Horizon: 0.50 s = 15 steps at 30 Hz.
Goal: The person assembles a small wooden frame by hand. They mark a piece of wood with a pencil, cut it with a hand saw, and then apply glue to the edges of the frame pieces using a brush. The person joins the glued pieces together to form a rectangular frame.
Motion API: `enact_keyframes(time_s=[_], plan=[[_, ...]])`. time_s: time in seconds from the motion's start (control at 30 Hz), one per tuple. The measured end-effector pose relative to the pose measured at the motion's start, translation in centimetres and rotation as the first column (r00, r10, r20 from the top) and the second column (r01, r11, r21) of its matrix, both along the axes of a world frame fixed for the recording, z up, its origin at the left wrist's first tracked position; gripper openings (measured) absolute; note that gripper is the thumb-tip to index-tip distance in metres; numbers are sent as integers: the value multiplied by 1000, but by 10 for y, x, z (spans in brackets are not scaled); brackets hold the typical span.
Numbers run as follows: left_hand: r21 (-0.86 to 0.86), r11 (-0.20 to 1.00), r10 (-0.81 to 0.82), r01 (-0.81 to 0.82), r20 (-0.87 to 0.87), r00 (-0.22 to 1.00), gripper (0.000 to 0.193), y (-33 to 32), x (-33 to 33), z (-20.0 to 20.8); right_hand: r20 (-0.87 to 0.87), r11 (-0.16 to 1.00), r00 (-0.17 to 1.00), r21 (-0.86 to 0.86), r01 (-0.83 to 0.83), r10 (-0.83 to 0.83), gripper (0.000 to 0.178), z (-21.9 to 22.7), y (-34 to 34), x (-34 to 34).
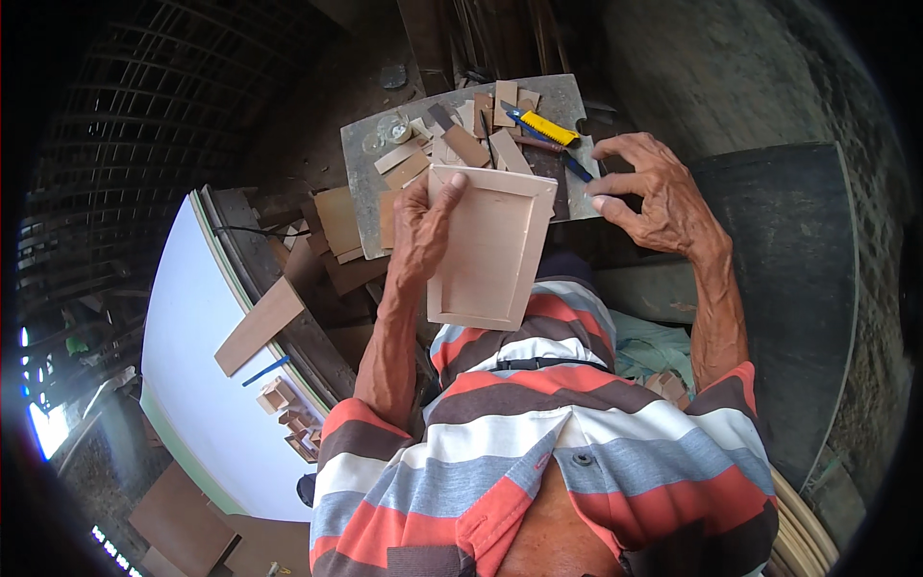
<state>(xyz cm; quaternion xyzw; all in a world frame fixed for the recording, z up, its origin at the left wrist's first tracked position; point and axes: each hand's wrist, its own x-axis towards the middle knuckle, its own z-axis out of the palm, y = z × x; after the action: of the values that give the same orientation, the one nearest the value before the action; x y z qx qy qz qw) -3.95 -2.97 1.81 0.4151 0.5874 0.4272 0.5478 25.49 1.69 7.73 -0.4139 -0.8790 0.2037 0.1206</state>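
Observation:
A shallow wooden tray (484,252) with a raised rim is held up in front of my chest by my left hand (426,223). The thumb lies over its upper left corner and the fingers are behind it, mostly hidden. To the right, my right hand (654,195) is raised with its fingers apart and bent, nothing between them. Nearest to it are a yellow utility knife (550,127) and a dark blue tool (577,167), both on the small worktable (370,216). Thin wood pieces (466,146) are heaped on that table, just beyond the tray.
A small glass jar (393,128) stands at the table's far left. On my left, a white board (207,337) carries a wooden strip (260,325), a blue stick (266,371) and several little wooden boxes (300,433). A dark panel (779,279) leans against the wall on my right.

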Motion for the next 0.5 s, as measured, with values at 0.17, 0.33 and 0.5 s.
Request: enact_keyframes(time_s=[0.17,0.33,0.5], plan=[[-13,1000,5,-5,7,1000,28,4,3,0,-171,993,982,68,93,-80,43,-4,-7,-20],[7,1000,4,-4,38,999,27,3,2,-2,-2,967,996,241,83,-85,42,-14,-7,-9],[-29,999,33,-33,14,999,28,4,3,0,-340,979,928,82,189,-151,32,-17,-15,-32]])
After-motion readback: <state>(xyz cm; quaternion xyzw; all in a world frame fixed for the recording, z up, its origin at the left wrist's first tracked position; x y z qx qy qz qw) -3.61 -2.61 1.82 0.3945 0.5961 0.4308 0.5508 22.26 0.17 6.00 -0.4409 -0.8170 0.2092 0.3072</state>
